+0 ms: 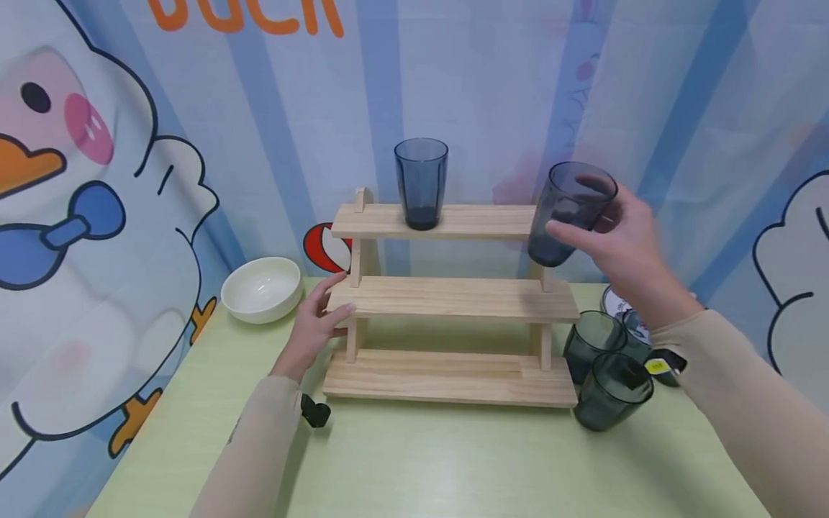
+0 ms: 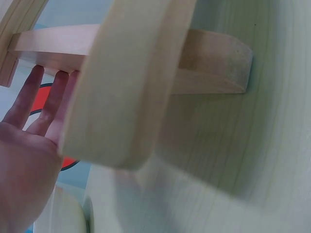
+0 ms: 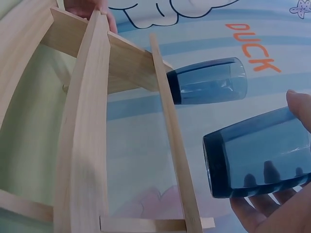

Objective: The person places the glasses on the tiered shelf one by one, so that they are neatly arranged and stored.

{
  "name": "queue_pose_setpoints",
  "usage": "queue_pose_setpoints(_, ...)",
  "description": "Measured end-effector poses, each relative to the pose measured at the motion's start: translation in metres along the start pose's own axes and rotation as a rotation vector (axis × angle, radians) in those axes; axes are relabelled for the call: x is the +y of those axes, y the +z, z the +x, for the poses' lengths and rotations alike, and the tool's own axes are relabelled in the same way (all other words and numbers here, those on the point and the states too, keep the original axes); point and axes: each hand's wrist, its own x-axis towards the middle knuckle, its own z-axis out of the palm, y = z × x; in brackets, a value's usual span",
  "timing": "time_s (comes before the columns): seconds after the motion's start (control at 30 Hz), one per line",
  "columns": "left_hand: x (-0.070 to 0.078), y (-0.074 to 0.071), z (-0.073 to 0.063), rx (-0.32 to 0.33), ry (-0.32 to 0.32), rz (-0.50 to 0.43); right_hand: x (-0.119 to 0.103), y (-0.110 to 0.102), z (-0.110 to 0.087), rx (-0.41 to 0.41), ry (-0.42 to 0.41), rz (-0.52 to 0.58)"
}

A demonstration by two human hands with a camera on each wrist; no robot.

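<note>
One rack [image 1: 447, 297], one bowl [image 1: 259, 306], at least three glasses [image 1: 609, 406] on bench [image 1: 414, 460]; one glass [image 1: 422, 183] atop rack. Raised right hand [image 1: 628, 237] wrapped fingers [image 3: 266, 206] round tilted glass [image 1: 560, 207] near top tier [image 1: 486, 221]; left hand [image 1: 311, 332] touched rack, fingers straight.

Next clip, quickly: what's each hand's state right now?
Left hand: open, straight fingers touching the wooden rack.
Right hand: closed, holding a tinted glass, tilted.
</note>
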Motion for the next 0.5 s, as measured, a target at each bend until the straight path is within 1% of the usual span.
queue_pose_setpoints(0.27,0.002,0.0,-0.001,0.008,-0.005,-0.001,-0.005,0.029,0.031,-0.032,0.031,0.101)
queue_pose_setpoints(0.33,0.002,0.001,-0.001,0.006,-0.004,0.001,-0.004,0.034,0.038,-0.034,0.033,0.113)
queue_pose_setpoints(0.5,0.001,0.0,-0.001,0.006,-0.003,0.004,-0.007,0.047,0.05,-0.043,0.064,0.1)
